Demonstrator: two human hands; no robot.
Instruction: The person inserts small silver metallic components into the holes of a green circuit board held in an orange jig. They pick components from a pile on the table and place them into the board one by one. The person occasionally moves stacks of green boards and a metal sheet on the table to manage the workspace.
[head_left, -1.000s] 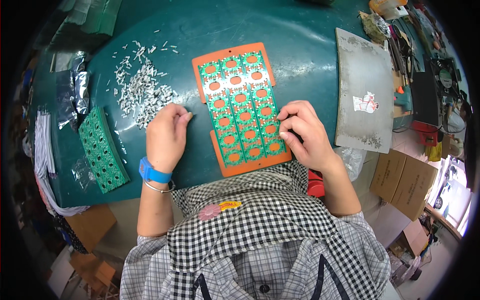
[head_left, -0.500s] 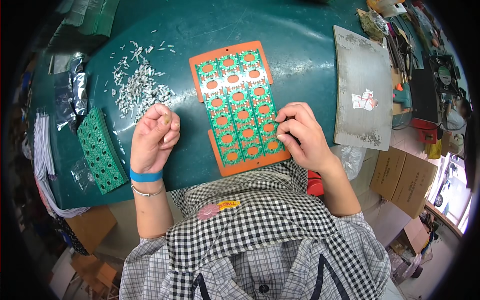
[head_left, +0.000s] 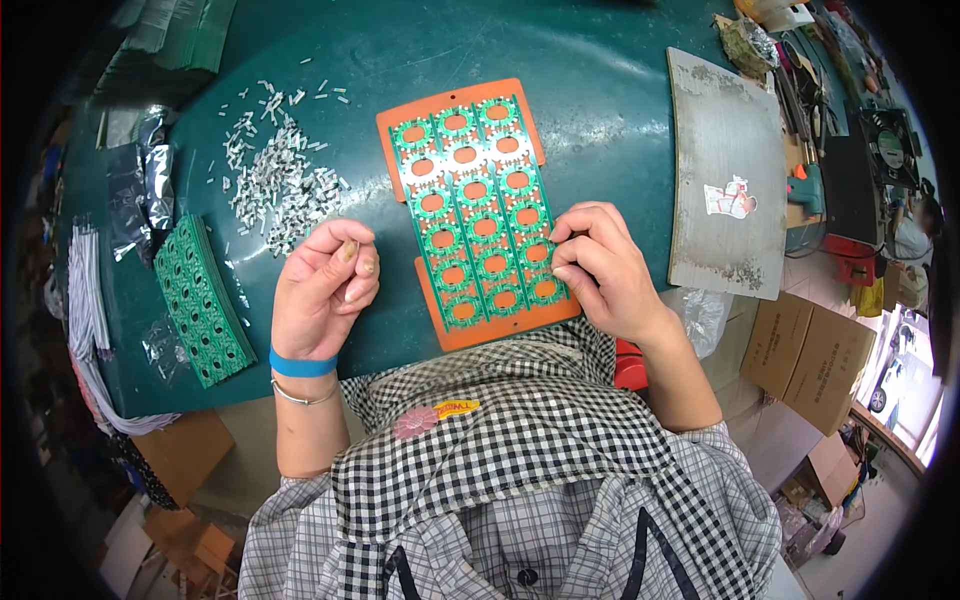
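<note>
A panel of green circuit boards with oval cutouts lies on an orange plate in front of me. Small white parts dot some of its rings, most visibly at the far end. My right hand is at the panel's right edge, fingers curled and thumb close to the index finger; anything between them is too small to make out. My left hand is closed above the table, left of the panel, its fingertips pressed together around something I cannot make out. Beyond it lies a loose heap of small white-and-silver parts.
A stack of green panels sits at the left, near silvery bags and a bundle of white wires. On the right lies a worn grey plate with tools behind it. A cardboard box stands beyond the table.
My left hand has moved slightly right and toward me, away from the heap, staying closed. My right hand has hardly moved at the panel's edge.
</note>
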